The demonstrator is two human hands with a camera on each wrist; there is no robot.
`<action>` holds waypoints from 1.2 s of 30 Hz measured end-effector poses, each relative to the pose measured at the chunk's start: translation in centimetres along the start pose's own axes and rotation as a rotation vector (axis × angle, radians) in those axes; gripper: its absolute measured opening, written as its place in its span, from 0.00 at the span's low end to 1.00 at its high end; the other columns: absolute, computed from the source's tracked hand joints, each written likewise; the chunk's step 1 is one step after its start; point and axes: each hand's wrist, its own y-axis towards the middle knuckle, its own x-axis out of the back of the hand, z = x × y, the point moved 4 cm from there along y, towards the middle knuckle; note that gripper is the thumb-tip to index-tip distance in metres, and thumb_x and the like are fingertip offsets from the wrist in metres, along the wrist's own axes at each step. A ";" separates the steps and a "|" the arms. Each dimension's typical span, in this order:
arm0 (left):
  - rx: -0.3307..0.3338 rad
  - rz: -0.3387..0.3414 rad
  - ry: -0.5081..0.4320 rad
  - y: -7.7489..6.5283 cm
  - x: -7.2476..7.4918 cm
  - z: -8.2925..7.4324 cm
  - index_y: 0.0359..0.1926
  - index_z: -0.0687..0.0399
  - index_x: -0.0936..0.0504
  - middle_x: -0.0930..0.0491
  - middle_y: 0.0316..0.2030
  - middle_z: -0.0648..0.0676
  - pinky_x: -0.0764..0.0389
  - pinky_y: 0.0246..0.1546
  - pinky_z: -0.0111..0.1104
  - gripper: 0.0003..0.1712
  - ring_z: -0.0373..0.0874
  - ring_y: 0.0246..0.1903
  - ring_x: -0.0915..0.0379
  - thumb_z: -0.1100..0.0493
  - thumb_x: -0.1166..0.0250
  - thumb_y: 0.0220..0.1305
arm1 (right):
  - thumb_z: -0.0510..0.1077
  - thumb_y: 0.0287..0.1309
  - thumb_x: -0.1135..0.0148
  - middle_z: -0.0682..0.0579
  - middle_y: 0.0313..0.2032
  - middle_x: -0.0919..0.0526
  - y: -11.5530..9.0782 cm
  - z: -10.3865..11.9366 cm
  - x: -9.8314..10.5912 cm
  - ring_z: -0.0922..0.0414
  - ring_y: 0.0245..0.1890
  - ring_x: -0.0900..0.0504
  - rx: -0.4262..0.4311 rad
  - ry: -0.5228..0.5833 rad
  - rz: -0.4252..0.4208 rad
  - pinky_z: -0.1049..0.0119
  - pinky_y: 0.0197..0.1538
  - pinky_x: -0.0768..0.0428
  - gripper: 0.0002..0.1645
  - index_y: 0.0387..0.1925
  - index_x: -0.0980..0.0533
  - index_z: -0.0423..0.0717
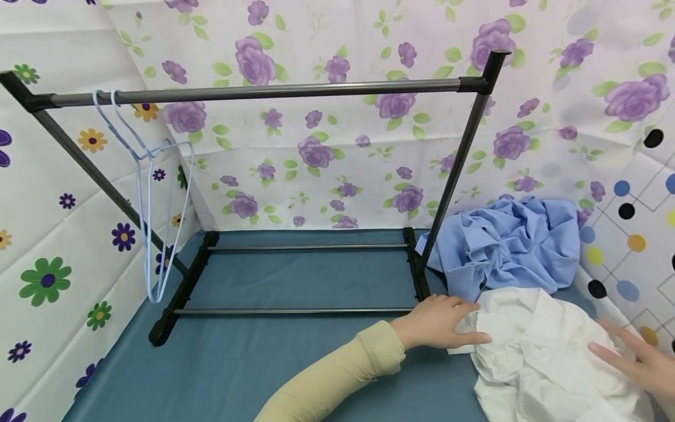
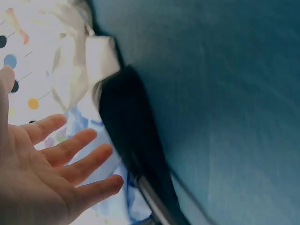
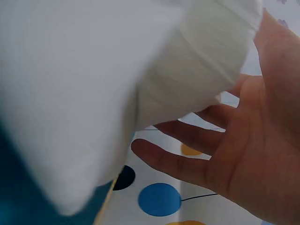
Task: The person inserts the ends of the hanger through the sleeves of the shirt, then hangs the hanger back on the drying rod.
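A crumpled white cloth (image 1: 548, 351) lies at the front right of the blue-covered surface. My left hand (image 1: 437, 322) is at its left edge, fingers spread, close to the rack's right foot. In the left wrist view the left hand (image 2: 61, 168) shows an open palm with nothing in it. On the cloth's right side is my right hand (image 1: 640, 357), fingers extended. The right wrist view has the right hand (image 3: 234, 136) with straight fingers beside the white cloth (image 3: 93, 84), some fingertips hidden behind it.
A black clothes rack (image 1: 274, 91) stands in the middle and left. Light blue hangers (image 1: 145, 205) hang from its left end. Bunched blue cloth (image 1: 517, 240) lies behind the white one, by the rack's right post. Flowered sheets (image 1: 316, 152) wall the back and sides.
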 end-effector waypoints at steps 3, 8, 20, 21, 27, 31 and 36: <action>0.043 0.054 -0.021 0.7 -0.7 -0.3 0.76 0.30 0.39 0.34 0.69 0.39 0.31 0.62 0.36 0.41 0.38 0.66 0.34 0.23 0.53 0.68 | 0.65 0.75 0.54 0.12 0.62 0.51 0.1 0.2 -0.3 0.15 0.58 0.48 0.069 -0.045 -0.019 0.21 0.52 0.42 0.54 0.70 0.56 0.19; 0.069 0.093 -0.029 1.3 -1.6 -0.8 0.78 0.27 0.44 0.38 0.72 0.39 0.33 0.65 0.39 0.44 0.36 0.69 0.40 0.21 0.54 0.66 | 0.65 0.76 0.55 0.12 0.62 0.48 0.2 0.3 -0.8 0.16 0.57 0.43 0.107 -0.072 -0.003 0.23 0.51 0.38 0.54 0.70 0.54 0.17; 0.066 0.175 -0.104 2.0 -2.7 -2.3 0.78 0.23 0.51 0.40 0.73 0.40 0.36 0.67 0.41 0.44 0.37 0.72 0.45 0.22 0.52 0.66 | 0.59 0.74 0.47 0.14 0.61 0.40 -0.4 1.7 -1.6 0.20 0.55 0.33 0.181 -0.071 -0.100 0.27 0.47 0.31 0.49 0.69 0.47 0.18; 0.062 0.181 -0.109 2.0 -2.8 -2.4 0.78 0.22 0.51 0.39 0.73 0.40 0.35 0.66 0.41 0.44 0.37 0.72 0.45 0.22 0.51 0.66 | 0.58 0.74 0.46 0.14 0.61 0.39 -0.5 1.8 -1.7 0.21 0.55 0.33 0.205 -0.062 -0.124 0.28 0.48 0.32 0.48 0.69 0.46 0.18; 0.047 0.219 -0.123 2.4 -2.8 -3.1 0.78 0.20 0.57 0.36 0.71 0.41 0.29 0.60 0.36 0.45 0.34 0.69 0.41 0.23 0.49 0.66 | 0.49 0.70 0.38 0.16 0.59 0.34 -0.9 2.7 -2.6 0.23 0.54 0.32 0.310 -0.034 -0.233 0.32 0.52 0.33 0.42 0.67 0.42 0.19; 0.042 0.239 -0.147 2.6 -2.9 -3.7 0.78 0.18 0.61 0.36 0.71 0.41 0.28 0.58 0.33 0.46 0.30 0.67 0.39 0.25 0.48 0.67 | 0.53 0.71 0.40 0.14 0.59 0.37 -0.6 3.2 -3.0 0.19 0.55 0.34 0.266 -0.057 -0.180 0.28 0.49 0.32 0.47 0.65 0.44 0.15; 0.038 0.257 -0.217 2.6 -3.0 -4.7 0.77 0.17 0.62 0.38 0.71 0.40 0.29 0.57 0.28 0.47 0.29 0.64 0.37 0.27 0.46 0.67 | 0.59 0.72 0.43 0.13 0.59 0.38 -0.6 3.9 -3.4 0.19 0.55 0.34 0.205 -0.091 -0.107 0.28 0.48 0.29 0.51 0.65 0.47 0.13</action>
